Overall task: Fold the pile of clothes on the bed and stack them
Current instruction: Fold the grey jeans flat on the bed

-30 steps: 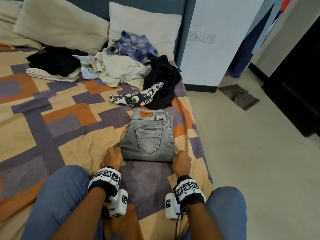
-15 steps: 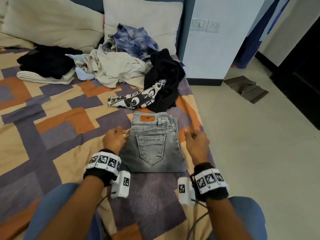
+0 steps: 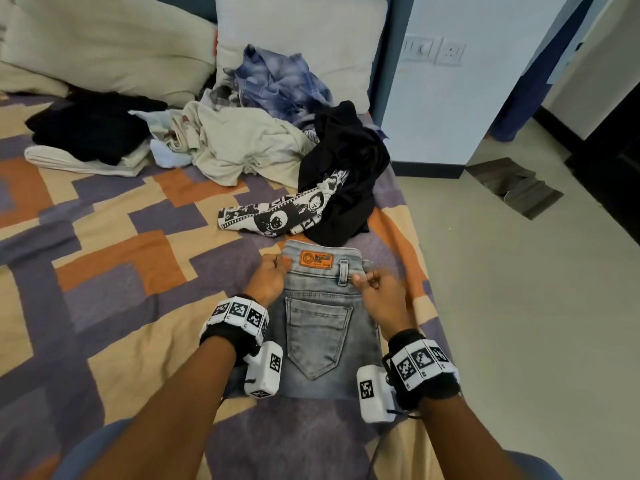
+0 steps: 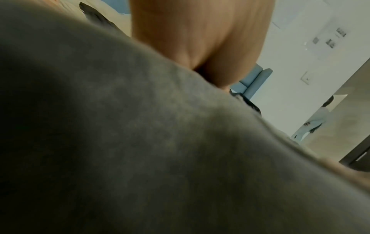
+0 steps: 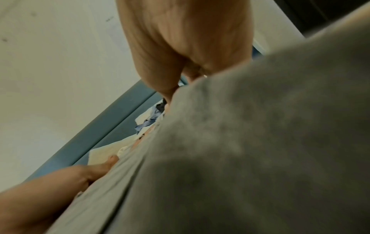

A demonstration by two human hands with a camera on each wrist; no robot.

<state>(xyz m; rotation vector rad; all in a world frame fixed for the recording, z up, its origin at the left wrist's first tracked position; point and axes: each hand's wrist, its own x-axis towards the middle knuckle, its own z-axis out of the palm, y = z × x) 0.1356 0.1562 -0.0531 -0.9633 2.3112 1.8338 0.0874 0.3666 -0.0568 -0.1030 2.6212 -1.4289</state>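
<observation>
Folded grey jeans lie on the patterned bedspread right in front of me, orange label up. My left hand pinches the waistband's left corner. My right hand grips the waistband's right side by the belt loop. Grey denim fills the left wrist view under the palm. In the right wrist view the denim also fills the frame, with the right palm above and the left hand's fingers on the far edge. A loose pile of clothes lies beyond the jeans.
A stack of folded black and cream clothes sits at the far left of the bed. Pillows lean on the headboard. The bed's right edge drops to a tiled floor with a grey mat. My knees frame the near edge.
Both hands have moved from the jeans' near folded edge up along the sides to the waistband and now hold its two corners. The jeans have stayed in place.
</observation>
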